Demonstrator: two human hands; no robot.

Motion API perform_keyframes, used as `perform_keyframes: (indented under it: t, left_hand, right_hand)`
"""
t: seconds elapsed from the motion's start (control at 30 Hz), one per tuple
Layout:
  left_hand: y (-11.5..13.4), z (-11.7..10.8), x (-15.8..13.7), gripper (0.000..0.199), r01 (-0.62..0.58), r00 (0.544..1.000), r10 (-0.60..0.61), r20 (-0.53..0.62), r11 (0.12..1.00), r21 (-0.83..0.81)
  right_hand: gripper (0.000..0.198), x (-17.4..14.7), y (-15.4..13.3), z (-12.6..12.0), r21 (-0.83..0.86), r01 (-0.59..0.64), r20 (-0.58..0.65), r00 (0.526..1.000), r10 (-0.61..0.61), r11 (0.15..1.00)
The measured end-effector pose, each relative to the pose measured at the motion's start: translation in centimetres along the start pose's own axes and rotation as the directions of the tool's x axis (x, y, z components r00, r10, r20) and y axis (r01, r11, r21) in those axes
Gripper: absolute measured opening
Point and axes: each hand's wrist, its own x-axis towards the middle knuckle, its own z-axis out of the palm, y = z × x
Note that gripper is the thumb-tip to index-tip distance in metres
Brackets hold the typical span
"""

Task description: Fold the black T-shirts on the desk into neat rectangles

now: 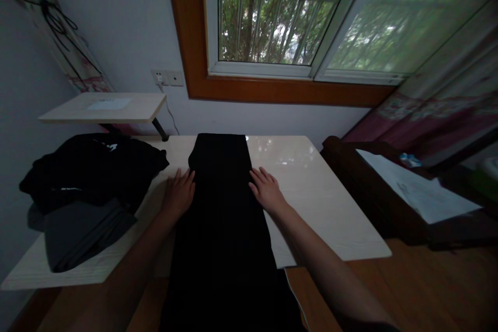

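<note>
Black cloth lies lengthwise at centre frame, its far end near the back edge of the pale table. Near end runs past the front edge, out at the bottom of the frame; where it stops, I cannot tell. Likely laid lengthwise because it is longer than the tabletop is deep.

Left hand: palm down, fingers slightly spread, tips at the cloth's left edge. Right hand: palm down, fingers loosely fanned, tips on the right edge. No pinch seen in either. Hands sit at nearly equal height, one per side; reads as keeping the strip flat and its sides even.

Dark clothes heaped at frame left, grey garment in front, partly below the raised shelf. Judged set aside there, which leaves the middle for the cloth. Window above, upper right; its light glints on the tabletop.
</note>
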Motion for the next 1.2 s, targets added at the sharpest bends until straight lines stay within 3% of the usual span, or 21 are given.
perform_keyframes:
  t: [0.3,0.43,0.93,1.07,1.2]
  left_hand:
    - [-0.3,0.0,2.1,0.055,0.047,0.997,-0.049,0.058,0.998,0.032]
    - [-0.9,0.4,3.9,0.056,0.062,0.992,-0.064,0.108,0.998,0.021]
    - [-0.7,0.2,8.4,0.057,0.108,0.990,-0.108,0.092,0.994,0.002]
    - [-0.8,0.6,8.3,0.056,0.105,0.994,-0.105,0.035,0.994,0.008]
    - [-0.9,0.8,7.0,0.054,0.070,0.997,-0.069,-0.022,0.997,0.018]
  right_hand:
    - [0.047,2.9,0.3,0.6,-0.018,-0.087,-0.017,0.996,0.087,0.996]
    - [0.045,4.4,0.3,1.1,-0.011,-0.068,-0.007,0.998,0.067,0.998]
    - [0.044,10.1,1.5,2.1,0.001,-0.089,0.006,0.996,0.089,0.996]
    - [0.047,9.6,1.1,2.2,0.003,-0.118,-0.002,0.993,0.118,0.993]
    - [0.050,6.9,0.0,1.8,-0.016,-0.119,-0.029,0.992,0.119,0.993]
